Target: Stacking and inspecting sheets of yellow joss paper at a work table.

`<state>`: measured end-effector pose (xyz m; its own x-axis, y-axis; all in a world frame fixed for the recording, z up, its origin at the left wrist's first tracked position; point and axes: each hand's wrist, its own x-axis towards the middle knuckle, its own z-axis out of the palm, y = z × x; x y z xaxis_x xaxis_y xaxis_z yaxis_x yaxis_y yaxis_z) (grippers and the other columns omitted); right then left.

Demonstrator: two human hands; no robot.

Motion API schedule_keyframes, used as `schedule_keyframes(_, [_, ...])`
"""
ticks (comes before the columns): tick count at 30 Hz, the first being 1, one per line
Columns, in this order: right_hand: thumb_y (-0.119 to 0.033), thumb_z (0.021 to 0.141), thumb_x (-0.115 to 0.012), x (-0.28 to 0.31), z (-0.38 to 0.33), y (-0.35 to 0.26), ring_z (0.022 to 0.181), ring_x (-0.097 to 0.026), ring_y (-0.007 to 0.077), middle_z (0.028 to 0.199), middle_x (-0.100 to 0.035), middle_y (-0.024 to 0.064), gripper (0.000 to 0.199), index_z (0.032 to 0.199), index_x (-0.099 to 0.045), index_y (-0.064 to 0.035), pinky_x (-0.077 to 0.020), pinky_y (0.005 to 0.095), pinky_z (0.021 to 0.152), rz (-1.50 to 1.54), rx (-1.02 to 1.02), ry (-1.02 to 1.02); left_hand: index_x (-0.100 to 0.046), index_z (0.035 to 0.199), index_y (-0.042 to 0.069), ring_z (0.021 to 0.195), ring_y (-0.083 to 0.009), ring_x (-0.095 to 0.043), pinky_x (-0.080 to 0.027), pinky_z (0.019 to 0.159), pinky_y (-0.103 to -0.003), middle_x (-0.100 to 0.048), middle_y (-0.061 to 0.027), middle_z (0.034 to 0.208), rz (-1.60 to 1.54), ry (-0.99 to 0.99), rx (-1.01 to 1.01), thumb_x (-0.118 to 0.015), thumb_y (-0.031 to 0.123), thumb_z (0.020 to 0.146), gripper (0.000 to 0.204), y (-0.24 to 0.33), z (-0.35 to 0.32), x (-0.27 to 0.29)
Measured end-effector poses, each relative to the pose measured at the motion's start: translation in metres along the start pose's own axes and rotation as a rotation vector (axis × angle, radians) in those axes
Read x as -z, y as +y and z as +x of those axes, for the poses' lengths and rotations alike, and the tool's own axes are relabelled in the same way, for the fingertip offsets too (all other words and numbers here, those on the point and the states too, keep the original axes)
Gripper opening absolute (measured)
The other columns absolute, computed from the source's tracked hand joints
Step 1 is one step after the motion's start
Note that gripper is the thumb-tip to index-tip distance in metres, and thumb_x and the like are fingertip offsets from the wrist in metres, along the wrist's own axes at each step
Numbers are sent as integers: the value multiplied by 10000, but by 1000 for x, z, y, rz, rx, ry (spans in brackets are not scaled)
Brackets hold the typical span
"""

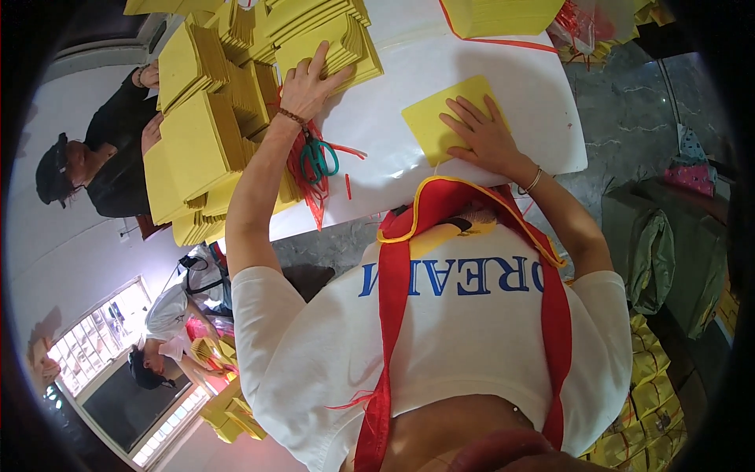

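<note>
My left hand (307, 88) rests on a stack of folded yellow paper (346, 47) at the top of the table, its fingers spread over the near edge. Under my right hand (484, 138) lies a single yellow paper piece (429, 114), flat on the white tabletop (377, 149); that hand is open, palm down. Scissors with teal handles (318, 160) lie below my left wrist, on a bundle of red plastic strips (314, 203). The blades of the scissors cannot be made out.
Tall piles of yellow paper (200, 145) cover the table's left side. A person in black (118, 149) is beyond them; another person (169, 330) handles yellow paper at lower left. A yellow stack (507, 16) sits at the top edge. Yellow bundles (641, 393) lie at lower right.
</note>
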<state>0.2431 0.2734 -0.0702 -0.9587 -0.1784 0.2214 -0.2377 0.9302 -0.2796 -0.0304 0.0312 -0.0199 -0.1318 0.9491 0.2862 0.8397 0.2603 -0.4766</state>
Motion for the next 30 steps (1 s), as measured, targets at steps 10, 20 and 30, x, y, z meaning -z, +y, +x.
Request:
schedule_keyframes(10, [-453, 795, -520, 0, 0, -1, 1264, -292, 216, 1349, -338, 76, 560, 1252, -416, -147, -162, 535, 1017, -2, 1, -11, -493, 1128, 411, 890, -278, -492, -424, 639, -360, -359, -83, 1309, -83, 25, 61, -651, 338, 700, 462, 10, -1, 3])
schedule_keyframes(20, [-460, 787, -520, 5, 4, 2, 1269, -283, 229, 1366, -322, 83, 597, 1282, -391, -153, -142, 543, 1020, -44, 17, -48, -460, 1167, 411, 950, -313, -474, -413, 730, -398, -363, -86, 1301, -88, -15, 81, -618, 251, 727, 494, 22, 6, 14])
schedule_keyframes(30, [-527, 729, -550, 10, 4, -6, 1285, -252, 262, 1374, -301, 117, 707, 1279, -397, -111, -98, 554, 1023, -17, 1, -123, -387, 1276, 152, 1113, -290, -394, -265, 915, -459, -404, -123, 1250, -342, 48, 449, -643, 305, 694, 655, 23, 16, 46])
